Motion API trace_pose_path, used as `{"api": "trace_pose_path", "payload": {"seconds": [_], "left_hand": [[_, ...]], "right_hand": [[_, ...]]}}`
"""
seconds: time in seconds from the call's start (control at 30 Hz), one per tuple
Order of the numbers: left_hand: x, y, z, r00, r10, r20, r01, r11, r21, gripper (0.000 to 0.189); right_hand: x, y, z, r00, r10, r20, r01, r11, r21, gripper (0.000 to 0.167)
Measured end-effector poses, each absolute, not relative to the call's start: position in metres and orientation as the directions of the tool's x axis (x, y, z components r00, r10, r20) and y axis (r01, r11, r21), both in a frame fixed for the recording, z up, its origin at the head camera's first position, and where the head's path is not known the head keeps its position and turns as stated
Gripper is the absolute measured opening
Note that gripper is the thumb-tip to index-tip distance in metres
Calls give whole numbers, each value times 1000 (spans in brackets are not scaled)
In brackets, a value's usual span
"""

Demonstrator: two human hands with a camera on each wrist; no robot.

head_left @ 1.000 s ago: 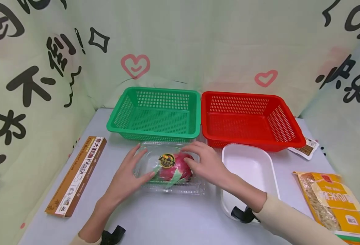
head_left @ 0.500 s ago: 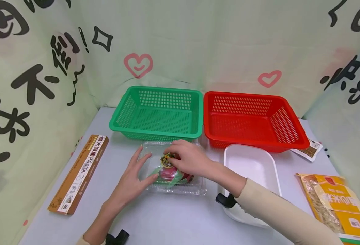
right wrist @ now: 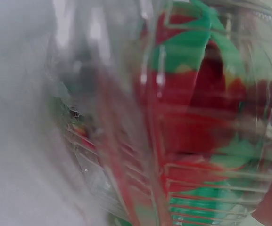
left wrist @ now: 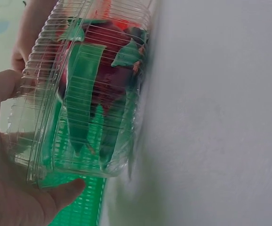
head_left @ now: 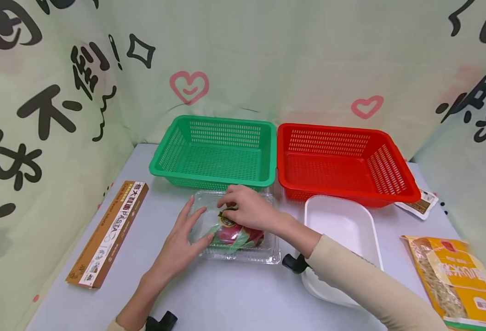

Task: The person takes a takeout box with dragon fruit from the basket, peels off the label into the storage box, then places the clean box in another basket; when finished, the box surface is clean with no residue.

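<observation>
A clear plastic clamshell box (head_left: 259, 257) lies in the middle of the table. Through its lid shows a dragon fruit (head_left: 233, 235), red with green leafy scales. A round black-and-yellow label (head_left: 227, 221) is on the lid. My left hand (head_left: 180, 239) touches the box's left side, fingers and thumb spread and nearly straight. The left wrist view has its thumb (left wrist: 66, 193) at the box's end. My right hand (head_left: 247, 209) reaches over the lid with curled fingers, tips right at the label and partly covering it. Whether they pinch the label, I cannot tell.
Behind the box stand a green basket (head_left: 214, 184) and a red basket (head_left: 348, 198). A white tray (head_left: 338, 216) sits to the right, partly under my right forearm. A pasta box (head_left: 106, 234) lies left; a yellow oat bag (head_left: 454, 276) and a small packet (head_left: 422, 204) lie right.
My right hand has moved left from the fruit's right end to the label, its fingers curling in. The left hand has stayed at the box's left side. The view has shifted slightly.
</observation>
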State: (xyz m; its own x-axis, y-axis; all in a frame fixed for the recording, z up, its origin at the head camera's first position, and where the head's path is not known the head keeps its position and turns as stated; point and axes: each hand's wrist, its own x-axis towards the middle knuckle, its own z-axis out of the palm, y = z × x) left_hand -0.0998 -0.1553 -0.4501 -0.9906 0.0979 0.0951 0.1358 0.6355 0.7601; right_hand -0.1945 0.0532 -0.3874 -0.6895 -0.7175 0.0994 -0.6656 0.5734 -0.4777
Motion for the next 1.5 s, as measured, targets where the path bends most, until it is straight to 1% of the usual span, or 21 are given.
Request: {"api": "trace_pose_path", "payload": {"seconds": [0.2,0.5,0.77,1.03,1.27,1.5], "left_hand": [[-99,-155,-451,-990,93,109,144,628,765,66],[-100,-154,-451,-989,84,120,146,622,769,65],[-101,-154,-454,-986,84,144,165,611,774,65],[-101,-154,-455,-983,78,164,177,615,769,65],[-101,-154,-453,-985,75,157,170,607,776,65],[-100,-153,-451,-987,72,140,156,596,788,64]], "right_hand": [[-195,50,-388,-683,-724,97,-672,570,-474,16],[-196,46,-390,-711,-696,100,-648,593,-479,11],[-196,43,-389,-719,-687,108,-651,610,-452,9],[-198,45,-387,-708,-696,116,-657,590,-470,13],[-197,50,-381,-690,-716,101,-651,553,-520,15],[-198,54,-379,-668,-732,134,-670,514,-536,15]]}}
